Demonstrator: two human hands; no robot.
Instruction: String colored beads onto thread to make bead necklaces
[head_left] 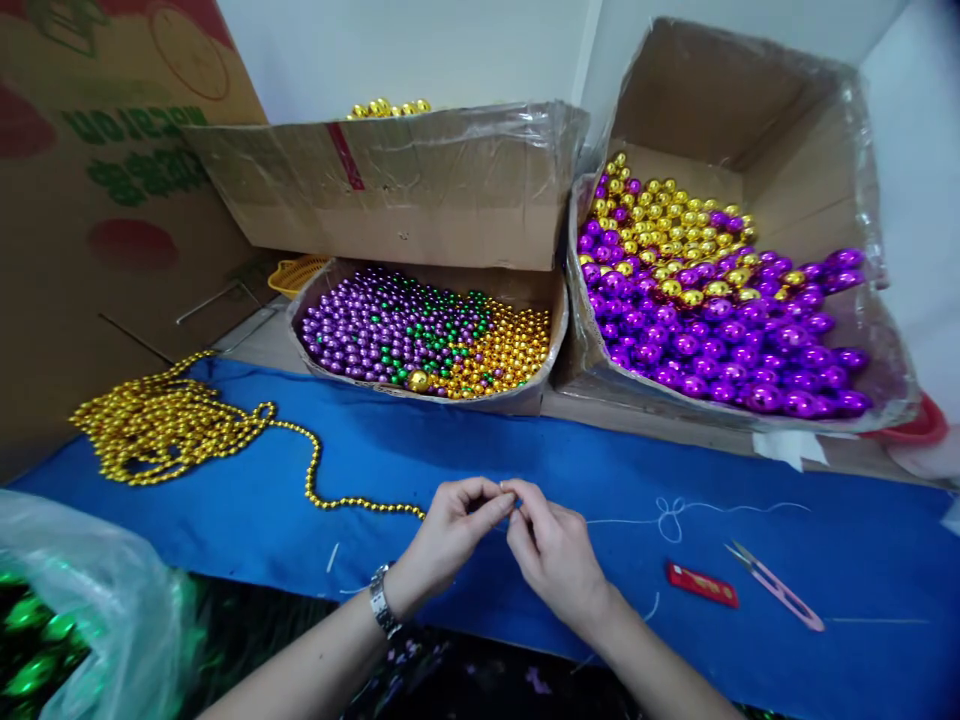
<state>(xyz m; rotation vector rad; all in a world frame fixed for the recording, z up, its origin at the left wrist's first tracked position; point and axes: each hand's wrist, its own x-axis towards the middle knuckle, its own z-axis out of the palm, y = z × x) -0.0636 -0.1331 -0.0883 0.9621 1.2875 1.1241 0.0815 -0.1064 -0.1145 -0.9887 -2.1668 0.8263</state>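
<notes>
My left hand [454, 525], with a metal watch on its wrist, is closed in a pinch at the end of a gold bead string [360, 503]. My right hand [555, 550] is pinched too, and the fingertips of both hands meet above the blue cloth [465, 450]. A thin white thread [622, 521] comes out from the right hand and runs to the right, with a looped knot partway. The exact spot between the fingertips is hidden. Leftward, the bead string leads to a heap of gold bead strings [165, 420] on the cloth.
Pink-handled thread snips [784, 592] lie on the right beside a small red packet [703, 585]. Behind stand a carton of small purple, green and gold beads [420, 335] and a carton of larger purple and gold beads [712, 330]. A plastic bag [135, 600] with green beads is at lower left.
</notes>
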